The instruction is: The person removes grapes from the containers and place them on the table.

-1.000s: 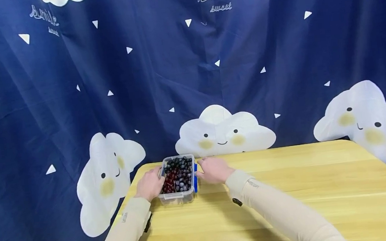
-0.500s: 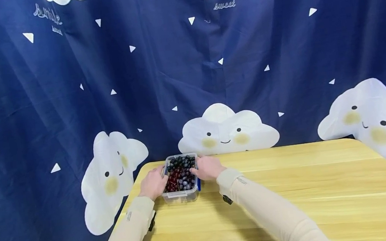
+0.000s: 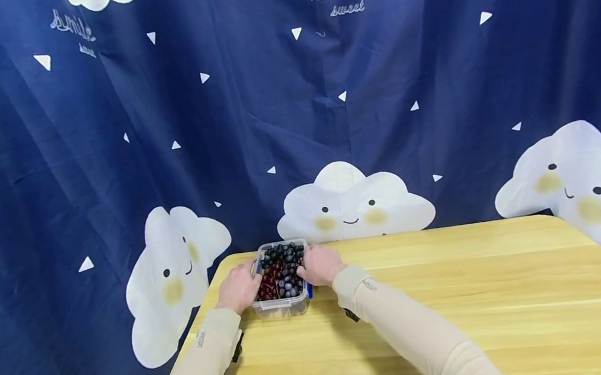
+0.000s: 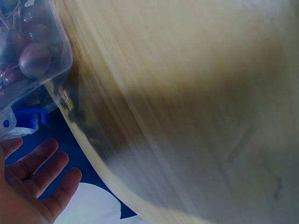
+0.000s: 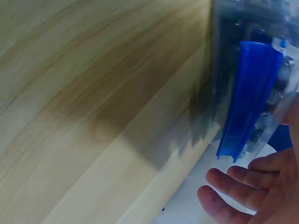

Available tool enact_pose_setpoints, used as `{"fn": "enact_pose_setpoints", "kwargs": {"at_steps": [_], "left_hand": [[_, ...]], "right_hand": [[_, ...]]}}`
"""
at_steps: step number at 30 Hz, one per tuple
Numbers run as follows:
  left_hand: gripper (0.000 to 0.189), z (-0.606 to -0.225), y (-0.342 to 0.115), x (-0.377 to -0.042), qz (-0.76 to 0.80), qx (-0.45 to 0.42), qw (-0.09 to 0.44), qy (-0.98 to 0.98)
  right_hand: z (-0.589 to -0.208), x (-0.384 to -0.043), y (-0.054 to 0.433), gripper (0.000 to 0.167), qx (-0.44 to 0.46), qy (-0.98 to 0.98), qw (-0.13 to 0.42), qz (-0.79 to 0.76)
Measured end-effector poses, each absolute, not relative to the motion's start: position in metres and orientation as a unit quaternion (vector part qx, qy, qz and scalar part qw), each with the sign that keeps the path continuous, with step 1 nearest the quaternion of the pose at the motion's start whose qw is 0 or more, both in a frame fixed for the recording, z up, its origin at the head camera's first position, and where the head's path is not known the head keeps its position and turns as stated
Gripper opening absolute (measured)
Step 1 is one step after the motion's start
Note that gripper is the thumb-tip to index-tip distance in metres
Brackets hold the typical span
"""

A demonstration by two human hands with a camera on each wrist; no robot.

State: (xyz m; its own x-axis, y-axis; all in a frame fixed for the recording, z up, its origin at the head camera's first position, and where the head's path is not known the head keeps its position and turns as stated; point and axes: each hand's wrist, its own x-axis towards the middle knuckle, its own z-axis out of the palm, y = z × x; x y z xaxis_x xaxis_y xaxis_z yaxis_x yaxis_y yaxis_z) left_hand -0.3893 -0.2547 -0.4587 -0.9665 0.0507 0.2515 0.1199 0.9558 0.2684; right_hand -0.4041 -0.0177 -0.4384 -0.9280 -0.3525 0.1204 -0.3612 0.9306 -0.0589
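A clear plastic food container (image 3: 280, 307) with blue side clips stands near the table's back left corner. Inside are dark grapes (image 3: 285, 253), red grapes (image 3: 270, 276) and purple grapes (image 3: 290, 286); no lid covers them. My left hand (image 3: 238, 287) holds the container's left side, thumb at the rim. Across from it, my right hand (image 3: 322, 264) holds the right side, its thumb over the rim. In the right wrist view a blue clip (image 5: 250, 98) hangs down beside the loosely bent fingers (image 5: 245, 191). Another blue clip (image 4: 30, 116) shows above my left fingers (image 4: 60, 191).
The container rests on a light wooden table (image 3: 454, 293), close to its rounded back left corner. Behind the table hangs a dark blue curtain (image 3: 381, 118) with white clouds and triangles.
My right hand has moved left onto the container's right side, its thumb coming over the rim. The left hand keeps its place at the left side. The container stays on the table.
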Motion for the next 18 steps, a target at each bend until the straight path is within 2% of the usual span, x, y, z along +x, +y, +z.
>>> {"fn": "enact_pose_setpoints", "kwargs": {"at_steps": [6, 18], "left_hand": [[0.050, -0.460, -0.255, -0.390, -0.143, -0.041, 0.123, -0.981], [0.049, -0.463, -0.256, -0.389, -0.142, -0.039, 0.124, -0.981]], "right_hand": [[-0.442, -0.401, -0.021, 0.067, 0.180, -0.979, 0.087, 0.029], [-0.436, -0.392, -0.024, 0.064, 0.178, -0.982, 0.069, 0.002]]}}
